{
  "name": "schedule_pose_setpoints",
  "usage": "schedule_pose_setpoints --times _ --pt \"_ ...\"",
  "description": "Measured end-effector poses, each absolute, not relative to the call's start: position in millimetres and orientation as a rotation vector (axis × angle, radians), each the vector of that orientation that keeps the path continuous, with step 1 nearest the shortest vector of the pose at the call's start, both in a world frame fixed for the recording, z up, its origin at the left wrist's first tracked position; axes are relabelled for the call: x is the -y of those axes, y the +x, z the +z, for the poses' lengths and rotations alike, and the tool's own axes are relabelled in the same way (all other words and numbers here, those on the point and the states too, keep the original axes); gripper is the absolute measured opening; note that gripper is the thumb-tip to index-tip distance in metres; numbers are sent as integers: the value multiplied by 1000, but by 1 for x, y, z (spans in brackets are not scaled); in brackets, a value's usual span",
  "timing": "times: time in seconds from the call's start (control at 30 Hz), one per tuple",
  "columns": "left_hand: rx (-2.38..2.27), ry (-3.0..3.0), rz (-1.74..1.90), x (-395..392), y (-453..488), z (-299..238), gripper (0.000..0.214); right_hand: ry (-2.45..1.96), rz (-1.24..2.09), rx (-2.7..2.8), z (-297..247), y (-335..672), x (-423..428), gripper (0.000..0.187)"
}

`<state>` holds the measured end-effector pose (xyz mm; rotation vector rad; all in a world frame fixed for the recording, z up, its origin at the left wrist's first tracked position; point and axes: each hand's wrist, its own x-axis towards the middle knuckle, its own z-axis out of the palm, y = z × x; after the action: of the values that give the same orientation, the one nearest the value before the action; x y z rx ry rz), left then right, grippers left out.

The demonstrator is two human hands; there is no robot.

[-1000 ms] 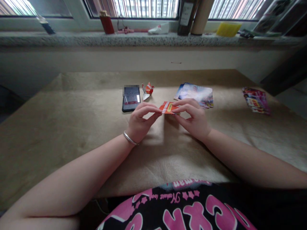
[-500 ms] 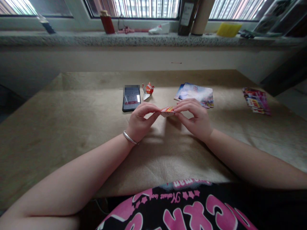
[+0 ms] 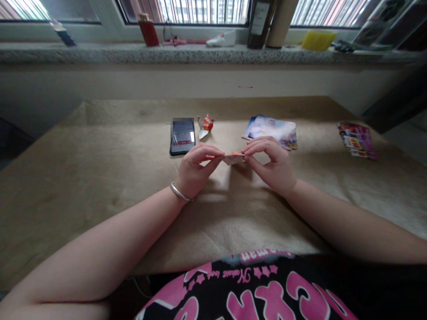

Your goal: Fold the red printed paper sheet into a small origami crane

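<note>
A small folded paper, white with red and orange print, is held above the table between both hands. My left hand pinches its left edge between thumb and fingers. At the opposite edge, my right hand grips it the same way. Fingertips cover both ends of the paper. Just beyond my left hand stands a folded paper crane in red, orange and white. A black phone with a lit screen lies to the left of the crane.
Several printed cards lie fanned behind my right hand. Another pile of colourful cards is at the right of the brown-covered table. On the stone windowsill stand a red lighter, a dark bottle and a yellow object.
The folded paper has tilted slightly, so more of its white side and less of its orange print shows. Both hands keep their pinch in nearly the same place.
</note>
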<state>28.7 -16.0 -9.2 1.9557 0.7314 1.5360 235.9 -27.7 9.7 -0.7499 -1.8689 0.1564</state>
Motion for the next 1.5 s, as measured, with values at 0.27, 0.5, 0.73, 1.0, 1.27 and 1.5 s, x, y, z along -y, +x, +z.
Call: schedule_pose_setpoints --times 0.27,0.5,0.73,1.0,1.27,1.5 --pt "-738 1970 1499 17 29 -10 6 -756 128 1865 9 234 28 9" --pt "-754 2038 1532 16 29 -8 6 -768 110 1896 12 234 29 8" --pt "-753 2384 1485 19 31 1 9 -751 77 1955 14 234 30 5" --pt "-759 2408 1499 21 33 2 2 -767 88 2004 9 234 32 7" --pt "-776 2502 1422 22 33 0 12 -726 94 2046 13 231 33 6" --pt "-757 2535 1443 22 33 1 6 -733 88 2050 10 230 33 5"
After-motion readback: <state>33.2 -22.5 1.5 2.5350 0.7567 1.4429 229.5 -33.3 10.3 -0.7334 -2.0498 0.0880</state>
